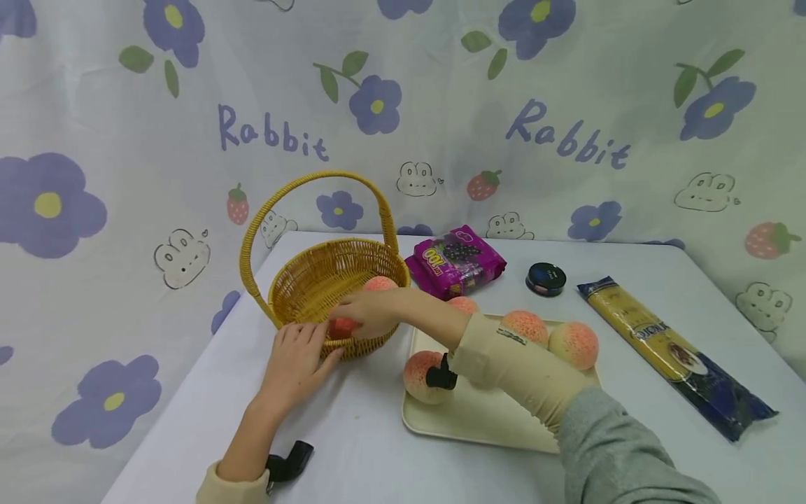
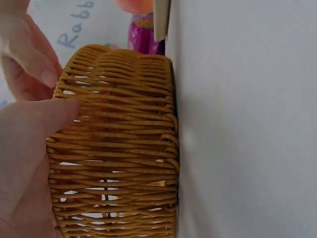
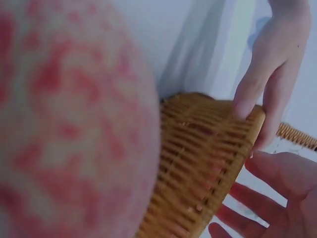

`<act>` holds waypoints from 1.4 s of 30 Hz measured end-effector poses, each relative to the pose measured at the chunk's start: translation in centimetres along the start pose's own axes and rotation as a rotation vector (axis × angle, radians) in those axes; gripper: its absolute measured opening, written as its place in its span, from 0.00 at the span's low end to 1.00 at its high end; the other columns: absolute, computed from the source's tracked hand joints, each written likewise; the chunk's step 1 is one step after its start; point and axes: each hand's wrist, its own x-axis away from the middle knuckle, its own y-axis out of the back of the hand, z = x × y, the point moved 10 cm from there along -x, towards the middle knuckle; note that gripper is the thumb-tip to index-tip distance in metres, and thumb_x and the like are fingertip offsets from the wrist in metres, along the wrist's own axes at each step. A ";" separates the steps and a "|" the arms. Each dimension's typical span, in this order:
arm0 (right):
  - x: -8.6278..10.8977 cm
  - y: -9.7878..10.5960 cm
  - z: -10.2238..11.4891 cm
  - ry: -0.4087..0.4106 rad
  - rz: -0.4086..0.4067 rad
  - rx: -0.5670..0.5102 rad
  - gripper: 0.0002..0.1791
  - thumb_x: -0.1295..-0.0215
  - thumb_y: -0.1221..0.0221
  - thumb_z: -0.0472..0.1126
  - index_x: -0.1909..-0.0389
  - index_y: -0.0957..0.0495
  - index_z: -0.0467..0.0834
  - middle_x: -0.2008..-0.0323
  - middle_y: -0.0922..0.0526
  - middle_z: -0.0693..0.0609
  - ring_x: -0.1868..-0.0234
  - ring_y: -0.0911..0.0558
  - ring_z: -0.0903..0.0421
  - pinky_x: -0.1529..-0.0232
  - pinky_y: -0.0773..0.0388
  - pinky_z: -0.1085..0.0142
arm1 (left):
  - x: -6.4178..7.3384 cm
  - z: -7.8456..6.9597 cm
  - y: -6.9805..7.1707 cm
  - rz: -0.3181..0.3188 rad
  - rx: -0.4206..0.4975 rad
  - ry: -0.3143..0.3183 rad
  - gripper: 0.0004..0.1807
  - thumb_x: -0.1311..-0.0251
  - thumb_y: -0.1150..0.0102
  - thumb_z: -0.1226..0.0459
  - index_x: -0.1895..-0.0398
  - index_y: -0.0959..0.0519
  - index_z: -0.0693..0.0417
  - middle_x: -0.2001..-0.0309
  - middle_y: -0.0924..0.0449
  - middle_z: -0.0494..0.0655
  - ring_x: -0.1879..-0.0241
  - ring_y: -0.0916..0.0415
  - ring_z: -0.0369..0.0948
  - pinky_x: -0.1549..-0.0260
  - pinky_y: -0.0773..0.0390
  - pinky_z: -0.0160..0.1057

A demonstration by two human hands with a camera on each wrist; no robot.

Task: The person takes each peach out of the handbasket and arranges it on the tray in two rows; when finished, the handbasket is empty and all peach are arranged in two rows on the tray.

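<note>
My left hand (image 1: 299, 360) grips the near rim of a woven wicker basket (image 2: 114, 148), its thumb on the outer wall and fingers over the edge. The right hand (image 1: 371, 313) reaches over the rim into the basket, its fingers around a reddish peach (image 1: 343, 328) that they mostly cover. Behind that hand, another peach (image 1: 380, 283) lies inside the basket. Red shows through the weave in the right wrist view, where a large peach (image 3: 74, 124) fills the left side close to the camera.
Several peaches, one of them a near-left peach (image 1: 422, 378), sit on a cream tray (image 1: 485, 423) under the right forearm. Behind are a purple grape-print packet (image 1: 456, 262) and a round black tin (image 1: 546, 278). A long yellow-and-blue pasta packet (image 1: 674, 353) lies at right.
</note>
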 end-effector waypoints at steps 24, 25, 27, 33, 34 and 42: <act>-0.7 2.6 -3.0 -0.014 -0.064 -0.066 0.21 0.34 0.48 0.38 0.40 0.30 0.47 0.42 0.29 0.52 0.39 0.33 0.56 0.41 0.36 0.66 | -0.1 0.0 -0.3 0.025 0.012 0.025 0.35 0.41 0.46 0.50 0.36 0.39 0.64 0.50 0.29 0.56 0.51 0.36 0.52 0.44 0.46 0.52; -0.9 2.5 -3.1 -0.014 -0.081 -0.067 0.21 0.34 0.48 0.38 0.40 0.30 0.47 0.42 0.29 0.52 0.39 0.33 0.56 0.41 0.36 0.65 | -0.1 0.0 -0.3 0.026 0.012 0.025 0.36 0.41 0.46 0.50 0.36 0.39 0.64 0.50 0.29 0.56 0.51 0.36 0.52 0.44 0.46 0.51; -1.3 2.2 -3.2 -0.016 -0.103 -0.062 0.20 0.35 0.47 0.38 0.42 0.29 0.48 0.43 0.28 0.53 0.40 0.32 0.57 0.41 0.36 0.65 | -0.1 0.0 -0.3 0.026 0.011 0.024 0.36 0.41 0.46 0.50 0.36 0.39 0.64 0.50 0.29 0.56 0.51 0.37 0.51 0.44 0.46 0.51; -2.1 1.2 -2.9 -0.011 -0.094 -0.035 0.21 0.36 0.46 0.37 0.42 0.29 0.49 0.44 0.27 0.53 0.41 0.31 0.57 0.42 0.34 0.64 | -0.1 -0.1 -0.2 0.020 0.005 0.015 0.36 0.41 0.46 0.50 0.36 0.40 0.64 0.50 0.29 0.56 0.52 0.37 0.51 0.45 0.45 0.51; -2.2 1.0 -2.8 -0.010 -0.085 -0.032 0.22 0.37 0.45 0.37 0.41 0.30 0.50 0.44 0.28 0.53 0.42 0.31 0.57 0.42 0.34 0.64 | -0.1 -0.1 -0.2 0.019 0.001 0.014 0.36 0.41 0.46 0.50 0.36 0.40 0.64 0.49 0.29 0.56 0.52 0.37 0.51 0.45 0.45 0.51; -3.2 -0.9 -2.6 -0.034 -0.041 0.056 0.34 0.42 0.39 0.45 0.34 0.40 0.56 0.35 0.37 0.52 0.35 0.40 0.55 0.38 0.40 0.58 | 0.0 -0.1 -0.2 0.005 -0.012 0.020 0.38 0.42 0.44 0.52 0.36 0.42 0.67 0.47 0.30 0.58 0.51 0.37 0.52 0.45 0.45 0.52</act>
